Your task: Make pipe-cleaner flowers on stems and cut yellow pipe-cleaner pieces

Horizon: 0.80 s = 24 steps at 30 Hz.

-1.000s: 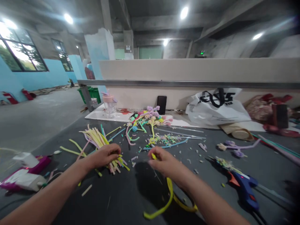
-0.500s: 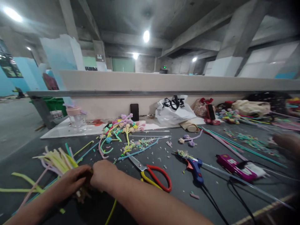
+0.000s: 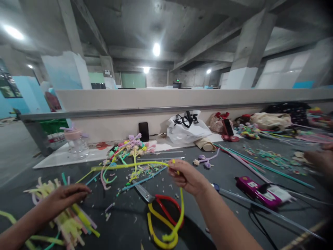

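My right hand (image 3: 186, 175) is closed on a yellow pipe cleaner (image 3: 130, 165), raised above the table. One length reaches left from my fingers, and another hangs in a curl over the scissors (image 3: 149, 198), which have one red and one yellow handle. My left hand (image 3: 69, 194) lies over a bundle of cut pipe cleaners (image 3: 70, 224), mostly pale yellow with some pink and green. Its fingers are stretched out and grip nothing. A blue stem (image 3: 145, 178) lies beyond the scissors. My right forearm hides most of the glue gun (image 3: 215, 187).
Finished pipe-cleaner flowers (image 3: 134, 140) and scattered clippings lie toward the back. A purple device (image 3: 258, 191) with cables sits at right. Along the partition stand a jar (image 3: 77, 146), a dark phone (image 3: 144, 132) and a white bag (image 3: 188, 130). Another person's hand (image 3: 319, 159) is at far right.
My hands, together at the bundle before, are now apart. My right hand has moved right and up with the yellow pipe cleaner. The bundle now lies below my left hand.
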### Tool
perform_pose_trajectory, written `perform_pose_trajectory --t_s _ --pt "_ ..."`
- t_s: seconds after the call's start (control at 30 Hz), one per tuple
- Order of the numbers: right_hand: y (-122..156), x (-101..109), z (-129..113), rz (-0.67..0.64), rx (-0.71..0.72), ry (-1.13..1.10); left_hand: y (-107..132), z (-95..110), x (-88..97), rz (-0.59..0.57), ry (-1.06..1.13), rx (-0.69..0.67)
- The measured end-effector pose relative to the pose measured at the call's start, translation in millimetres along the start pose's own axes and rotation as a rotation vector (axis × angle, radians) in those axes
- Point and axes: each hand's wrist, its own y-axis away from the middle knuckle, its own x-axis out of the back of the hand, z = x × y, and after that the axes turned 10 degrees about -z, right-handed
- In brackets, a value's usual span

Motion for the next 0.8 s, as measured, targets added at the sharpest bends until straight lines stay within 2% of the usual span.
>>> perform_pose_trajectory --t_s 0.07,0.13,0.2,0.3,0.4,0.5,0.57,0.67,0.8 --pt "-11 3 13 -0.019 0.025 -0.090 -13 28 11.5 0.107 0.034 -0.030" --pt "-24 3 28 -0.018 0.063 -0.144 -29 60 15.3 0.216 0.103 -0.058" --pt "-33 3 41 -0.016 0.088 -0.189 -49 92 6.4 0.094 0.127 -0.075" --pt "-38 6 54 -0.024 0.078 -0.221 -82 130 -29.8 -0.269 0.106 -0.036" --pt "-36 8 61 -0.029 0.055 -0.228 -111 153 -74.9 -0.338 0.172 -0.106" --pt "-36 10 66 -0.022 0.040 -0.223 -129 161 -103.6 -0.371 0.438 -0.139" --pt "-38 11 68 -0.007 0.032 -0.229 -134 159 -108.6 -0.387 0.620 -0.163" --pt "-42 13 71 0.057 0.018 -0.302 -135 147 -99.7 -0.412 0.738 -0.127" --pt "-43 14 70 0.106 -0.033 -0.371 -132 134 -78.2 -0.421 0.669 -0.115"
